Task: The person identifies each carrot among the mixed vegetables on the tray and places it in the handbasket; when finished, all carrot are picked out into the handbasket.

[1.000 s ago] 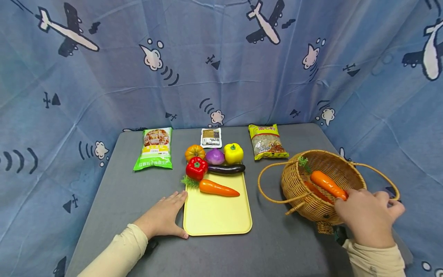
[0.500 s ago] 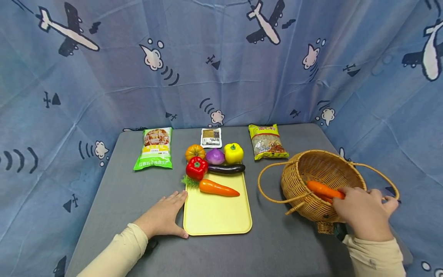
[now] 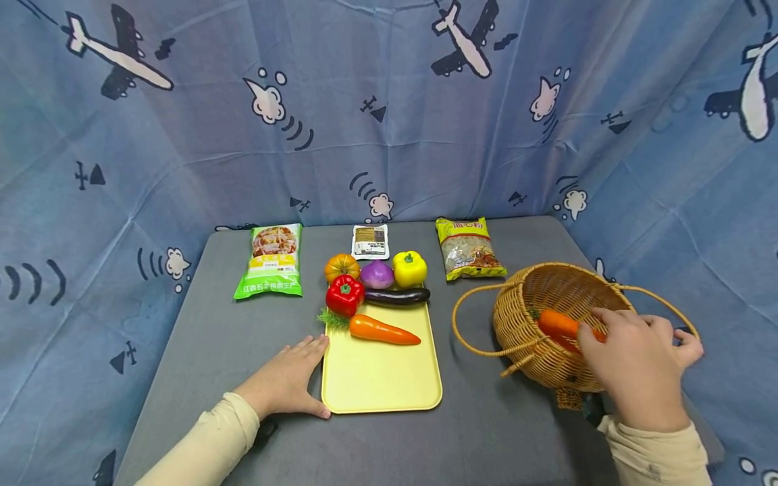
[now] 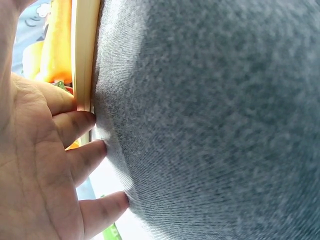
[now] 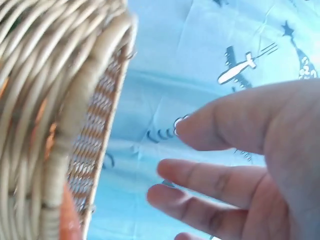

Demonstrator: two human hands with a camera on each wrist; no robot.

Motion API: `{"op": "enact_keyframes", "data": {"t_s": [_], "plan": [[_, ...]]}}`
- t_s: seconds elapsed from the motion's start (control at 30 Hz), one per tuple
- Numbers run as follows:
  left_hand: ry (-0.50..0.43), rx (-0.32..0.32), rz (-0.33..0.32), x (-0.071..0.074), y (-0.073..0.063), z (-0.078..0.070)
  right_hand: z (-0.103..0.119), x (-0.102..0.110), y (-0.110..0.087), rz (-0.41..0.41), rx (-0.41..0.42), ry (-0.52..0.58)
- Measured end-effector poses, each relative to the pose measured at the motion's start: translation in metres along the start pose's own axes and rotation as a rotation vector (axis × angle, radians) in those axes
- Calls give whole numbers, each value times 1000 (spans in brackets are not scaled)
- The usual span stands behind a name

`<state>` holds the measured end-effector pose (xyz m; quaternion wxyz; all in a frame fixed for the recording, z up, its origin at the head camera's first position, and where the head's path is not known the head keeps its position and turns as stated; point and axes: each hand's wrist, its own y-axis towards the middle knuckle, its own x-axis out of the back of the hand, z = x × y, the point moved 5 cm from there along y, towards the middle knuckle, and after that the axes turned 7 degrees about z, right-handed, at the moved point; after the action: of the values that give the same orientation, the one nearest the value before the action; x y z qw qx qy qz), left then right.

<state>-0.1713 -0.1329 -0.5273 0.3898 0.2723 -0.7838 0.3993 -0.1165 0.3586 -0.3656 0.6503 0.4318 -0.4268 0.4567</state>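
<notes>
My left hand [image 3: 288,379] lies with its fingers spread, touching the left edge and near left corner of the yellow tray [image 3: 383,388]. In the left wrist view its fingertips meet the tray's side [image 4: 86,55] and the table. My right hand [image 3: 639,368] is over the near rim of the wicker basket [image 3: 527,347], its fingers apart and holding nothing. Beneath its fingers an orange carrot [image 3: 558,324] lies in the basket, its tip partly hidden. In the right wrist view the thumb and fingers [image 5: 215,177] are beside the rim [image 5: 75,115], with orange showing through the weave.
A second carrot [image 3: 384,331], a red pepper [image 3: 345,295] and an eggplant [image 3: 398,296] lie on the tray. A yellow pepper [image 3: 410,269], purple onion [image 3: 377,275] and small pumpkin [image 3: 342,268] sit at its far end. Packets [image 3: 273,260] stand behind; basket handles [image 3: 464,324] stick out sideways.
My right hand has lowered the carrot into the basket and let go of it. The carrot now lies deeper inside, its leafy top mostly hidden. My left hand has stayed put.
</notes>
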Motion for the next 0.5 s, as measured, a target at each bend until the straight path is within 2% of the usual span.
{"op": "enact_keyframes", "data": {"t_s": [0.2,0.3,0.5], "plan": [[0,-1,-6,1,-2,-2,32,15,-10,-147,105,60],[-1,1,-5,1,-2,-2,47,20,-14,-189,157,93],[-6,5,2,0,0,0,79,21,-24,-251,314,129]]}}
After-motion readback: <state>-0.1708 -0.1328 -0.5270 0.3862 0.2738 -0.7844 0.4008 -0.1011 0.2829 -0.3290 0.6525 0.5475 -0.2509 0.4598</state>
